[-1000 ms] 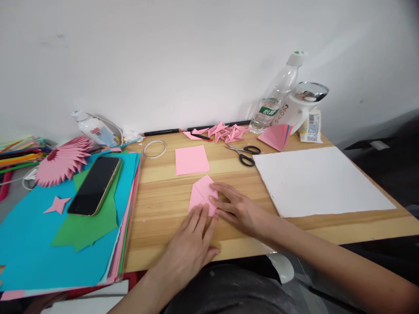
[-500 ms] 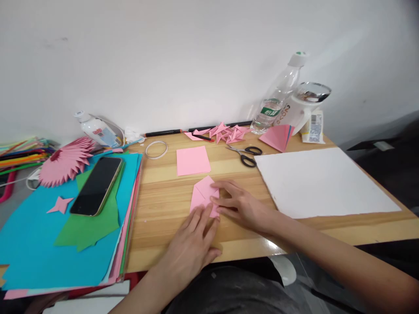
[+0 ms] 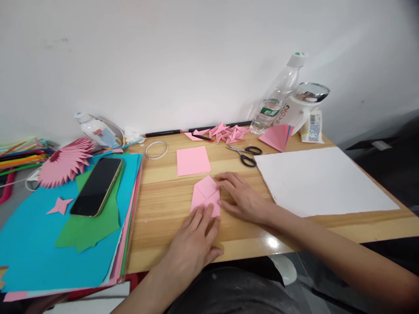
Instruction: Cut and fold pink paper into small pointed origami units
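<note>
A pink paper [image 3: 207, 190] lies on the wooden table with its two upper corners folded in to a point at the top. My left hand [image 3: 193, 235] rests flat with its fingertips on the paper's lower edge, fingers stretched out. My right hand [image 3: 242, 198] is at the paper's right side, fingers apart, the fingertips touching or very near its right edge. Just beyond the folded piece lies a pink square sheet [image 3: 194, 160], seemingly a small stack.
Scissors [image 3: 248, 155] lie beside a white board [image 3: 327, 183]. Pink folded pieces [image 3: 225, 132] and pens line the wall. A bottle [image 3: 276, 96] and a mug [image 3: 301, 104] stand at the back right. Left are coloured sheets [image 3: 42, 235] bearing a phone [image 3: 97, 186].
My right hand has slid slightly right, off the paper's face toward its edge, uncovering the folded right corner. My left hand has hardly moved.
</note>
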The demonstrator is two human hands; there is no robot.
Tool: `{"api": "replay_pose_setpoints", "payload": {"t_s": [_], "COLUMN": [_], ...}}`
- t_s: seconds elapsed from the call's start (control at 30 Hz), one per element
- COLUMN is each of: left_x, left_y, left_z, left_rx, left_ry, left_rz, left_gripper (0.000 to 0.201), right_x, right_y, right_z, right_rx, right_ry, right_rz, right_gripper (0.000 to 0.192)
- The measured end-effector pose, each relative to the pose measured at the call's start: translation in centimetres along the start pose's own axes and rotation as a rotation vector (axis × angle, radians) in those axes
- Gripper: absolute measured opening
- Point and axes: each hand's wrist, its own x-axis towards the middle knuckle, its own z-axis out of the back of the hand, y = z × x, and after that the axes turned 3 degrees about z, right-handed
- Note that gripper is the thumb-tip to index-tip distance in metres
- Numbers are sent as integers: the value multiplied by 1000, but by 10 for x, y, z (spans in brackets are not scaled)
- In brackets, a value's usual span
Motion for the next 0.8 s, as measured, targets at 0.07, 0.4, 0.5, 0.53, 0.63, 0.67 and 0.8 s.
{"api": "replay_pose_setpoints", "payload": {"t_s": [0.07, 0.4, 0.5, 0.53, 0.63, 0.67, 0.8], "left_x": [0, 1, 0, 0, 0, 0, -1], "left_y": [-1, 0, -1, -1, 0, 0, 9], "left_z": [0, 1, -2, -4, -10, -12, -8], "left_rx": [1, 17, 18, 20, 25, 24, 2], "left_ry": [6, 21, 26, 20, -11, -20, -57], "left_rz": [-1, -5, -10, -12, -29, -39, -90], "left_gripper": [56, 67, 77, 79, 83, 84, 80], "right_x": [3, 17, 19, 20, 19, 18, 14], "right_y": [-3, -28, -34, -36, -37, -36, -19], "right_z": [0, -4, -6, -6, -5, -4, 0], "right_rx": [-36, -86, -100, -108, -134, -138, -106], "right_ry": [-7, -75, -110, -118, -139, -142, -52], "right_rz": [0, -39, -37, -33, -14, 5, 219], "right_gripper": [32, 20, 19, 20, 23, 23, 23]}}
